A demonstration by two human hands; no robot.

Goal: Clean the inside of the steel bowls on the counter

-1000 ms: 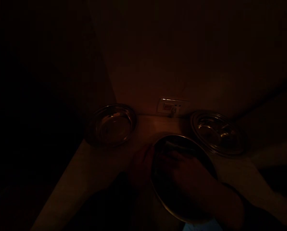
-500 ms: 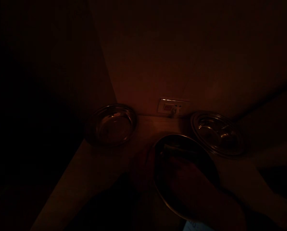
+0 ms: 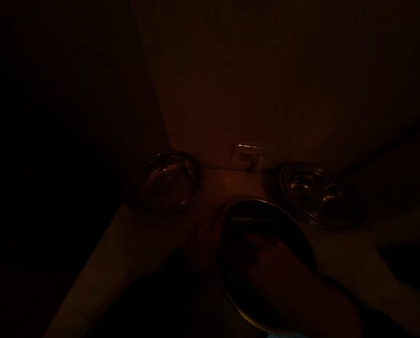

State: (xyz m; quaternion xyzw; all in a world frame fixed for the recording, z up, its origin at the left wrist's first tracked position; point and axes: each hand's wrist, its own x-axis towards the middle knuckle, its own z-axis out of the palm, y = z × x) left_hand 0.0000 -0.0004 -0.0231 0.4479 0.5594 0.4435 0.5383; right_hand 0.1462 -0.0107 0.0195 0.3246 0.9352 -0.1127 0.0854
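Observation:
The scene is very dark. A wide metal bowl stands at the lower middle, its thin rim catching a little light. At its left edge my left hand is closed on the rim, thumb side near the top. My right hand reaches down into the bowl from the lower right, fingers pointing left. Its fingertips fade into shadow, so whether they hold anything is hidden. A faint pale streak shows inside the bowl beyond the right hand, and I cannot make out what it is.
A shiny round metal dish stands at the back left of the wooden surface. To the back right lies a metal plate with compartments. A socket panel with a plug sits low on the wall. A pale bluish item peeks out below the bowl.
The bowl has shifted slightly left and toward me, with my left hand on its rim. It now covers more of the bluish item. My right hand stays inside.

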